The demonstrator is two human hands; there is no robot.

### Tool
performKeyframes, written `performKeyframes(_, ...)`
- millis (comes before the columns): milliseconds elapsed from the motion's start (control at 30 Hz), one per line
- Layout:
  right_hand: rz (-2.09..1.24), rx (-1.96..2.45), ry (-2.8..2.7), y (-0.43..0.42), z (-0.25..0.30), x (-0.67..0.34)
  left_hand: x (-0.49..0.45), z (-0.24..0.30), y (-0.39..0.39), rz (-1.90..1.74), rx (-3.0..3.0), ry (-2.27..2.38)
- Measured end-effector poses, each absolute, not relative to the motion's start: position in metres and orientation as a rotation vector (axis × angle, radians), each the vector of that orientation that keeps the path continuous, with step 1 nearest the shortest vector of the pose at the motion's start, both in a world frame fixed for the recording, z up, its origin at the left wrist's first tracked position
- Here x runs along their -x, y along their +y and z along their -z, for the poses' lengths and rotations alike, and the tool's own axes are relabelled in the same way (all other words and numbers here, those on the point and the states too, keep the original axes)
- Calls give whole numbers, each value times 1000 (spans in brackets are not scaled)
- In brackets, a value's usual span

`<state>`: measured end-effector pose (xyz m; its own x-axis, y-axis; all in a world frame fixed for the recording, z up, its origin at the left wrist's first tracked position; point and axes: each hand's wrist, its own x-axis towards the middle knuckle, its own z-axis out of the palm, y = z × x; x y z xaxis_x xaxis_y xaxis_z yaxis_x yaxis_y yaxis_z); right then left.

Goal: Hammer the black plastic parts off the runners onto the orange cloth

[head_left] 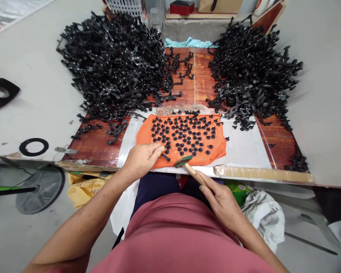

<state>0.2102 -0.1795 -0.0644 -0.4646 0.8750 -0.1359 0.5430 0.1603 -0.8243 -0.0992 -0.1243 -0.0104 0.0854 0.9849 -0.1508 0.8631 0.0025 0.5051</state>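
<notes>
On the orange cloth (143, 136) stand many small round black pieces (184, 131), each with a short stem pointing up. My left hand (143, 157) is at the cloth's near left edge, thumb and fingers pinched on a small black arm-shaped part (165, 157) that lies against the cloth. In my right hand (220, 195) is a hammer (196, 174) with a wooden handle and a green head. The head hovers at or just above the near edge of the cloth, right of the black part; I cannot tell whether it touches.
Heaped at the left is a big pile of black parts (116, 60), and a second pile (252, 72) is at the right. White sheeting (241, 148) lies under the cloth. A taped strip (264, 174) runs along the near right edge. A black ring (34, 147) lies far left.
</notes>
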Motion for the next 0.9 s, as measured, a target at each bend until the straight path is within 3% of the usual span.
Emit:
performKeyframes(600,-1240,1346,-2093,-180,58,-211,102,7,-123,-340,-1880,1767)
performKeyframes(900,-758,1359,-2293,-140,12,-205,103,13,-122,-314,-1917,1759)
